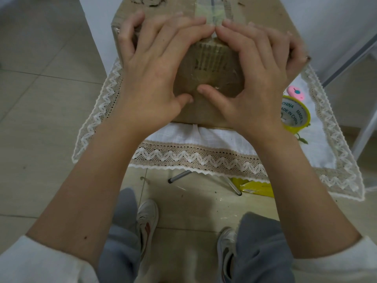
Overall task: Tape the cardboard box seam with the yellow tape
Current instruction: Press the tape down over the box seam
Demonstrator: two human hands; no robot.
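Observation:
A brown cardboard box (206,111) stands on a small cloth-covered table. My left hand (155,72) and my right hand (255,78) lie flat on the box's near face, fingers spread over its top edge, thumbs nearly meeting on the front. Between the fingertips, a strip of pale yellowish tape (210,15) runs along the top seam and down over the edge onto the front face. The roll of yellow tape (295,115) lies on the cloth to the right of the box, apart from both hands.
A small pink cutter (296,92) lies just beyond the roll. The white cloth with lace trim (200,158) hangs over the table edge. Below are my legs and shoes, metal table legs (234,186) and a yellow packet (255,187) on the tiled floor.

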